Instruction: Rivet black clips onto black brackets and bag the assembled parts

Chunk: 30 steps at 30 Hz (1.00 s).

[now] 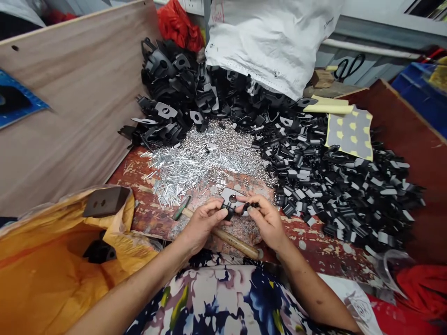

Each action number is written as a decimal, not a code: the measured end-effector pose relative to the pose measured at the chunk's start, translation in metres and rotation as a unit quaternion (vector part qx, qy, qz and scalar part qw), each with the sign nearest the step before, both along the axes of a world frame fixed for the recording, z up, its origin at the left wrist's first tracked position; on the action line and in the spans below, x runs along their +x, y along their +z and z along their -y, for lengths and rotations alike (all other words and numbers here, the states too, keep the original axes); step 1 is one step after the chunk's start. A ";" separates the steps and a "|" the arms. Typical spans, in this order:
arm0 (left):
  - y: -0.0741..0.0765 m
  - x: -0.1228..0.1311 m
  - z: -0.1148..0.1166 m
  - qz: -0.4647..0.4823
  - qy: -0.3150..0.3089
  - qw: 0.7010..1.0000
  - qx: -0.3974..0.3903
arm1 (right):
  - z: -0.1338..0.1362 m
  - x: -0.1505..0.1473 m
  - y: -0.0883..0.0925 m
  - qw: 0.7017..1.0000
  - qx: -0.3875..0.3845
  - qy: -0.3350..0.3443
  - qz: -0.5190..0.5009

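Observation:
My left hand (209, 216) is closed on a black plastic part (230, 194) that has a flat grey face with a round hole. Close beside it, my right hand (267, 218) pinches a small black plastic piece (249, 205) between thumb and fingers. Whether the two pieces touch I cannot tell. Beneath both hands lies a hammer (237, 243) with a wooden handle, its dark green head to the left. Just beyond the hands spreads a heap of thin metal pins (185, 167), with small shiny metal bits (226, 137) behind them.
Large black parts (167, 88) pile up at the back left, under a white sack (261, 42). Small black pieces (307, 167) cover the right side. A wooden board (80, 88) walls the left. An orange bag (42, 270) hangs open at the lower left.

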<state>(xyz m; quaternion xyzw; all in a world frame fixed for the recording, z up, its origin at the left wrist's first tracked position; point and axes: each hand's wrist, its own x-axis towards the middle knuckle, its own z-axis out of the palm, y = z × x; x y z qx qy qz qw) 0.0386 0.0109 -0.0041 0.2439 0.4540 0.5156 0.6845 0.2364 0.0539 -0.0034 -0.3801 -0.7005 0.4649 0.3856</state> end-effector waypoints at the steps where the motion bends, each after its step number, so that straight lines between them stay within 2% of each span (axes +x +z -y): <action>1: -0.001 -0.001 0.000 -0.011 0.004 1.000 0.007 | -0.002 0.002 -0.001 0.999 -0.028 -0.015 -0.041; 4: -0.003 -0.004 -0.001 -0.031 -0.007 0.999 0.027 | -0.009 0.011 -0.003 0.985 -0.061 -0.103 -0.128; 7: -0.003 -0.007 -0.004 -0.155 -0.025 0.983 0.097 | -0.018 0.019 -0.009 0.975 -0.054 -0.190 -0.101; 10: -0.001 -0.011 -0.008 -0.315 -0.025 0.930 0.188 | -0.023 0.025 -0.018 0.979 -0.065 -0.185 -0.063; 12: 0.002 -0.014 -0.009 -0.338 -0.009 0.920 0.197 | -0.024 0.028 -0.024 0.979 -0.078 -0.174 -0.067; 14: 0.006 -0.017 -0.009 -0.294 0.022 0.943 0.156 | -0.023 0.028 -0.025 0.980 -0.065 -0.181 -0.054; 17: 0.011 -0.016 -0.003 -0.159 0.052 0.984 0.062 | -0.019 0.023 -0.016 0.979 0.046 -0.195 0.026; 19: 0.013 -0.012 0.002 -0.092 0.032 0.995 0.022 | -0.015 0.013 -0.006 0.966 0.153 -0.188 0.084; 21: 0.015 -0.006 0.007 -0.052 0.001 0.999 0.008 | -0.010 -0.001 0.003 0.954 0.224 -0.162 0.113; 25: 0.017 0.004 0.010 -0.005 -0.012 1.000 0.024 | 0.001 -0.029 0.008 0.959 0.235 -0.117 0.110; 30: 0.020 0.000 0.009 -0.006 -0.018 0.999 0.038 | 0.011 -0.042 0.005 0.967 0.213 -0.110 0.083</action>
